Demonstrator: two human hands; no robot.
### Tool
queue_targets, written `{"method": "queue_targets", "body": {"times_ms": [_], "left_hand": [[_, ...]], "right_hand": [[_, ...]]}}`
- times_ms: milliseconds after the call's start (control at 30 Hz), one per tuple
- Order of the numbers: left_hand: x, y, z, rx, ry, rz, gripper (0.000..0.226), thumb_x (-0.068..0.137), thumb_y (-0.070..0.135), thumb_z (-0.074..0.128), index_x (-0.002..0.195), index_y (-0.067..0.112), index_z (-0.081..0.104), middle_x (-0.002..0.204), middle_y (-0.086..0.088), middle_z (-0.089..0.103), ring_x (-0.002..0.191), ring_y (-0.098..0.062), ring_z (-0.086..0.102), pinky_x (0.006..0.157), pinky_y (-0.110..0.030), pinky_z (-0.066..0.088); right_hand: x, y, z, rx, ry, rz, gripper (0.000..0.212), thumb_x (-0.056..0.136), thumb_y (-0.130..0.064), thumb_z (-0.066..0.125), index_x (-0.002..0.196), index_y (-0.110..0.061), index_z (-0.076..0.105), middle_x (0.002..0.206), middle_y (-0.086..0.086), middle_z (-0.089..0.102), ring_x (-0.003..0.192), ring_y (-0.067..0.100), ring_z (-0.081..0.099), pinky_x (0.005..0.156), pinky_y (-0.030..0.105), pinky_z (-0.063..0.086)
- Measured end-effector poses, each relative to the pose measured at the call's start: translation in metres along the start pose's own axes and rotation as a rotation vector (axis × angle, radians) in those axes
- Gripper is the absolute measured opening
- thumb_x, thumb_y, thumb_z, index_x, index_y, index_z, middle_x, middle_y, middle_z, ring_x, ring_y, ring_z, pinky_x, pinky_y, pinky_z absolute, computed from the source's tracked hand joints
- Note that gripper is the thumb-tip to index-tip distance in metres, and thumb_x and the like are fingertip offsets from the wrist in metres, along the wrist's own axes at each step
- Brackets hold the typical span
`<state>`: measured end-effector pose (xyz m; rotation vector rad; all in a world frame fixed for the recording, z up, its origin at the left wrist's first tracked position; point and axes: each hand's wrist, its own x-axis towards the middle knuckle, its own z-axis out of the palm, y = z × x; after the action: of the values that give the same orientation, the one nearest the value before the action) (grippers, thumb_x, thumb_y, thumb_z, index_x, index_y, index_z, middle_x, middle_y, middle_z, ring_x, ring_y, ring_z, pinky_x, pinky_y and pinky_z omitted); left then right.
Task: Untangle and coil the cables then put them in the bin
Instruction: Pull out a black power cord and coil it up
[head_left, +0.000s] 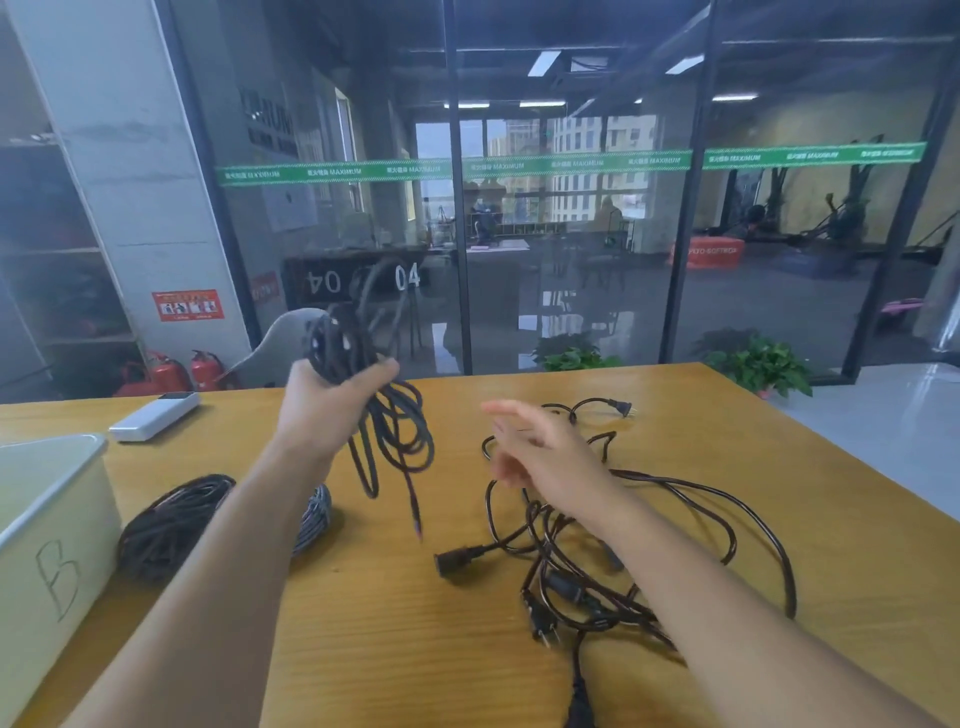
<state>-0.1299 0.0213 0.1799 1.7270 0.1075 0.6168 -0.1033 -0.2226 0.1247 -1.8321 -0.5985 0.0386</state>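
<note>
Table (363, 649) first, a broad yellow wooden top filling our view, with a glass partition (571, 208) running across the far side. At the near left edge we see the bin (57, 530), a pale plastic box with a letter B drawn on its side. Just right of it a coiled black cable (171, 525) lies flat on the wood, and a grey coil (314, 517) peeks out beyond our left forearm. Over on the right we have the big tangle (613, 561): dark power cords looped across one another, plugs poking out at the near side and one plug far off at the back. Up in the air, our left hand (324, 402) is raised above the table, fingers curled round a bunched black cable (384, 415) whose loops hang down, one loose end dangling just above the wood. Our right hand (540, 457) hovers over the far part of the tangle, fingers straight and apart, holding nothing; it is blurred. On the far left of the table lies a white remote-like device (156, 415). Smallest of all, two red fire extinguishers (179, 371) stand on the floor beyond.
</note>
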Motion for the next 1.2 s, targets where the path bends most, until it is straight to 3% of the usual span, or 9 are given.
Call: {"method": "queue_targets", "body": {"times_ms": [133,333,533,633,800,933,1000,1067,1200], "left_hand": [[-0.016,-0.019,0.017,0.023,-0.119,0.019,0.012,0.09,0.024,0.08,0.088,0.013,0.076,0.072,0.006,0.071,0.062,-0.004,0.062,0.062,-0.024,0.048],[-0.012,-0.025,0.001,0.018,-0.133,0.037,0.014,0.09,0.024,0.08,0.089,0.01,0.078,0.089,-0.013,0.076,0.079,-0.018,0.069,0.081,-0.041,0.058],[0.0,-0.041,-0.012,0.052,-0.09,0.031,0.019,0.091,0.029,0.079,0.09,0.01,0.077,0.088,-0.015,0.074,0.076,-0.018,0.066,0.075,-0.036,0.055],[0.003,-0.056,-0.01,0.073,-0.122,-0.004,0.015,0.091,0.029,0.079,0.088,0.015,0.078,0.082,-0.007,0.074,0.074,-0.014,0.064,0.073,-0.032,0.053],[0.0,-0.075,0.001,0.057,-0.151,-0.075,0.011,0.09,0.029,0.08,0.088,0.018,0.078,0.078,-0.001,0.075,0.069,-0.006,0.066,0.069,-0.028,0.05],[-0.003,-0.084,0.014,0.022,-0.189,-0.121,0.013,0.09,0.03,0.08,0.091,0.017,0.079,0.088,-0.009,0.077,0.079,-0.017,0.069,0.077,-0.038,0.057],[-0.004,-0.085,0.02,0.006,-0.223,-0.12,0.013,0.091,0.027,0.079,0.093,0.014,0.078,0.085,-0.005,0.077,0.076,-0.012,0.069,0.073,-0.034,0.055],[-0.007,-0.083,0.026,-0.042,-0.261,-0.129,0.017,0.092,0.025,0.078,0.095,0.008,0.077,0.082,-0.004,0.074,0.073,-0.012,0.067,0.072,-0.033,0.052],[-0.011,-0.082,0.026,-0.154,-0.297,-0.162,0.03,0.093,0.024,0.078,0.099,-0.004,0.07,0.083,-0.013,0.072,0.077,-0.025,0.063,0.073,-0.039,0.047]], "right_hand": [[0.008,-0.018,0.029,0.158,-0.221,0.132,0.043,0.112,-0.041,0.041,0.155,-0.037,0.036,0.081,0.005,0.075,0.08,0.021,0.072,0.074,0.034,0.052],[0.029,-0.007,0.039,0.127,-0.4,0.323,0.038,0.112,-0.043,0.04,0.142,-0.022,0.048,0.105,0.01,0.079,0.098,0.024,0.076,0.084,0.037,0.054],[0.031,0.05,0.051,-0.707,-0.515,0.117,0.061,0.105,-0.06,0.044,0.161,-0.048,0.023,0.167,-0.008,0.031,0.151,0.016,0.033,0.119,0.04,0.031],[0.028,0.082,0.038,-0.865,-0.487,0.078,0.059,0.107,-0.058,0.04,0.162,-0.047,0.022,0.172,-0.008,0.017,0.16,0.014,0.008,0.128,0.048,0.01],[0.033,0.097,0.004,-0.898,-0.421,0.123,0.057,0.107,-0.059,0.039,0.161,-0.045,0.026,0.171,-0.011,0.02,0.159,0.011,0.006,0.128,0.05,0.009],[0.036,0.089,-0.004,-0.859,-0.207,0.019,0.049,0.107,-0.049,0.05,0.155,-0.04,0.043,0.147,-0.015,0.052,0.143,0.012,0.04,0.118,0.038,0.033],[0.038,0.072,0.008,-0.567,-0.099,0.032,0.044,0.106,-0.042,0.055,0.15,-0.036,0.051,0.107,-0.02,0.07,0.106,0.004,0.062,0.091,0.026,0.048],[0.039,0.056,0.024,-0.27,-0.193,0.132,0.046,0.108,-0.032,0.055,0.153,-0.031,0.044,0.081,-0.011,0.075,0.072,0.005,0.064,0.071,0.022,0.049],[0.04,0.043,0.041,-0.009,-0.398,0.283,0.047,0.109,-0.007,0.038,0.152,-0.027,0.041,0.094,0.01,0.076,0.066,0.014,0.066,0.067,0.027,0.048]]}}
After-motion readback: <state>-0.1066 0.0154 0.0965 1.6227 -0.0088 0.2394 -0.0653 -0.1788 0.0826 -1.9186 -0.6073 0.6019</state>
